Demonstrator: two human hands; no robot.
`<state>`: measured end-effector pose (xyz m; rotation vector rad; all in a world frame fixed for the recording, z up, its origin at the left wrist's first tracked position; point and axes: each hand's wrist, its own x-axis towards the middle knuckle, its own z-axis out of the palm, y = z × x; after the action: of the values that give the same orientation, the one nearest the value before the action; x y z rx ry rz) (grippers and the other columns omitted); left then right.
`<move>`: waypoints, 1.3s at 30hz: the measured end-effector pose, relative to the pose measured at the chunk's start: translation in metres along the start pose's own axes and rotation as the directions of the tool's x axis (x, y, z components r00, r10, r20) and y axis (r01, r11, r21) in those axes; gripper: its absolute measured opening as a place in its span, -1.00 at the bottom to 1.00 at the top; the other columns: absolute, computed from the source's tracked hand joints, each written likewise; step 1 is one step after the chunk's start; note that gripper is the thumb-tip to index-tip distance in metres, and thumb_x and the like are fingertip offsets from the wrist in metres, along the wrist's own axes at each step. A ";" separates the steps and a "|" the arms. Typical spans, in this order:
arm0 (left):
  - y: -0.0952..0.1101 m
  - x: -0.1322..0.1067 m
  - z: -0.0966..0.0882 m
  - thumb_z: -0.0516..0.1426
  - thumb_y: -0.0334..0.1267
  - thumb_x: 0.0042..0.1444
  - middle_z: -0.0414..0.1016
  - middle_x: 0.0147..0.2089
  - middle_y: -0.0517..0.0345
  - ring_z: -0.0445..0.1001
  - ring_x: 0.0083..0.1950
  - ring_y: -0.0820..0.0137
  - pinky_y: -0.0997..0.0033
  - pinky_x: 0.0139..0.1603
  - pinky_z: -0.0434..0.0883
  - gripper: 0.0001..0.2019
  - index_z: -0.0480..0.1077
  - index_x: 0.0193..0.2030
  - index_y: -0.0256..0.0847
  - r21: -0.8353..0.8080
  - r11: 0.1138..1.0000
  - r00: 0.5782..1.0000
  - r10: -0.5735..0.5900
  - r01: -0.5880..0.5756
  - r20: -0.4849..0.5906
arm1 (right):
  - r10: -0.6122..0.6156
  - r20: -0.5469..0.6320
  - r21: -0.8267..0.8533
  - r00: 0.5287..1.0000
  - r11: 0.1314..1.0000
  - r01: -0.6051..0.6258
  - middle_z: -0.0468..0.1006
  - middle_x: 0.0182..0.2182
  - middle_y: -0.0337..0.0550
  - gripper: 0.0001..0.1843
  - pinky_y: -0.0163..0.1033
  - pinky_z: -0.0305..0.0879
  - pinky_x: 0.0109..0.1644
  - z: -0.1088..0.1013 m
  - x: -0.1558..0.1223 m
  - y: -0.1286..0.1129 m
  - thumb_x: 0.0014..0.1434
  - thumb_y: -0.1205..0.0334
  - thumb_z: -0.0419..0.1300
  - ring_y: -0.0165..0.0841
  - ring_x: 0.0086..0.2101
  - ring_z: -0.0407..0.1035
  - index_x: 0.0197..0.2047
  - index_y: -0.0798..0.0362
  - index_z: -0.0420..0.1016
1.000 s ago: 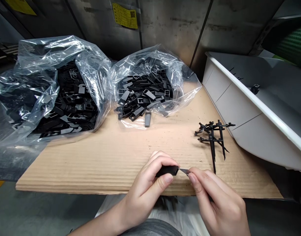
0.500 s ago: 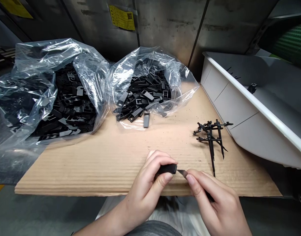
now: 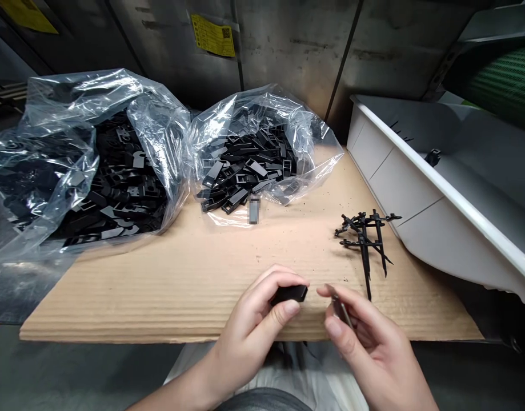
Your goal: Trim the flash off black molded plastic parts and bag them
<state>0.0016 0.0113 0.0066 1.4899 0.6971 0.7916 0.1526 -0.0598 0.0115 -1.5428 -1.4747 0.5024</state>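
Observation:
Over the front of the cardboard sheet (image 3: 159, 285), my left hand (image 3: 256, 325) grips a small black plastic part (image 3: 290, 294) between thumb and fingers, one end poking out to the right. To its right, my right hand (image 3: 369, 337) holds a craft knife (image 3: 340, 308) between thumb and fingers, its blade pointing up and away from the part. A gap separates blade and part. Just beyond my right hand lies a black plastic sprue (image 3: 367, 242) with thin branching stems.
Two clear plastic bags, a left one (image 3: 159, 120) and a middle one (image 3: 317, 137), hold many black parts. A single part (image 3: 254, 211) lies at the middle bag's mouth. A white bin (image 3: 459, 222) with a few black pieces stands on the right. Metal panels (image 3: 283, 51) rise behind.
The knife has drawn back from the part's end and turned upward in my right hand, whose fingers have loosened a little. My left hand keeps hold of the part in nearly the same place.

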 end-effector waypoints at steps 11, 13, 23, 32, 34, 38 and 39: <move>0.001 0.006 0.003 -0.03 -0.22 0.19 0.29 -0.39 0.14 0.26 -0.44 0.46 0.51 -0.43 0.27 -0.77 0.39 -0.31 -0.28 -0.073 0.990 0.990 -0.128 0.124 -0.053 | -0.303 0.035 -0.303 0.952 0.905 0.299 0.58 -0.36 -0.13 -0.32 -0.34 0.36 -0.48 0.035 -0.011 0.000 0.11 0.38 0.03 -0.37 -0.52 0.46 0.28 0.10 -0.11; 0.001 0.007 0.003 -0.03 -0.23 0.19 0.27 -0.41 0.16 0.26 -0.43 0.45 0.51 -0.41 0.27 -0.77 0.39 -0.35 -0.28 -0.044 0.992 0.992 -0.116 0.114 -0.057 | -0.301 0.028 -0.309 0.953 0.904 0.295 0.58 -0.34 -0.15 -0.33 -0.34 0.37 -0.46 0.033 -0.010 0.000 0.09 0.41 0.04 -0.38 -0.51 0.47 0.27 0.06 -0.06; 0.004 0.006 0.003 -0.05 -0.32 0.19 0.29 -0.39 0.17 0.28 -0.40 0.44 0.51 -0.36 0.23 -0.81 0.38 -0.29 -0.25 0.032 0.998 0.997 -0.052 0.053 -0.050 | -0.086 -0.104 0.013 0.991 0.996 0.087 0.53 -0.50 -0.37 -0.63 -0.53 0.28 -0.49 0.017 -0.003 -0.008 0.04 0.41 0.13 -0.56 -0.62 0.35 -0.07 -0.09 0.43; 0.002 0.006 -0.001 -0.09 -0.27 0.20 0.17 -0.54 0.23 0.22 -0.46 0.47 0.54 -0.45 0.17 -0.67 0.17 -0.59 -0.26 0.107 0.993 0.987 -0.069 0.053 0.148 | 0.315 0.318 0.413 0.894 0.803 -0.430 0.37 -0.65 -0.34 -0.91 -0.50 0.25 -0.53 0.013 0.027 -0.016 0.01 0.24 0.21 -0.55 -0.61 0.27 -0.45 0.06 0.50; 0.003 0.005 -0.002 -0.08 -0.30 0.19 0.16 -0.55 0.23 0.22 -0.46 0.47 0.54 -0.45 0.17 -0.68 0.17 -0.60 -0.26 0.136 0.990 0.986 -0.047 0.025 0.158 | 0.351 0.369 0.521 0.861 0.689 -0.504 0.25 -0.75 -0.40 -0.85 -0.55 0.08 -0.67 0.012 0.030 -0.013 -0.02 0.23 0.25 -0.64 -0.72 0.08 -0.54 0.11 0.44; 0.004 0.003 -0.002 -0.07 -0.35 0.18 0.20 -0.52 0.22 0.21 -0.48 0.49 0.55 -0.44 0.17 -0.73 0.30 -0.51 -0.31 0.150 0.989 0.980 -0.020 -0.010 0.196 | 0.428 0.359 0.624 0.829 0.550 -0.555 0.13 -0.84 -0.49 -0.75 -0.55 -0.17 -0.76 0.009 0.031 -0.002 -0.04 0.13 0.27 -0.68 -0.79 -0.12 -0.55 0.10 0.33; 0.005 0.003 -0.002 -0.07 -0.35 0.18 0.22 -0.50 0.22 0.21 -0.48 0.50 0.55 -0.44 0.17 -0.74 0.33 -0.46 -0.32 0.149 0.989 0.978 -0.029 -0.002 0.205 | 0.435 0.355 0.633 0.827 0.540 -0.555 0.11 -0.85 -0.51 -0.72 -0.54 -0.19 -0.77 0.009 0.031 0.001 -0.04 0.10 0.27 -0.67 -0.81 -0.14 -0.56 0.09 0.30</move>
<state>0.0016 0.0143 0.0114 1.6735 0.6188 0.5736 0.1527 -0.0276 0.0153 -1.2463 -0.7190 1.3990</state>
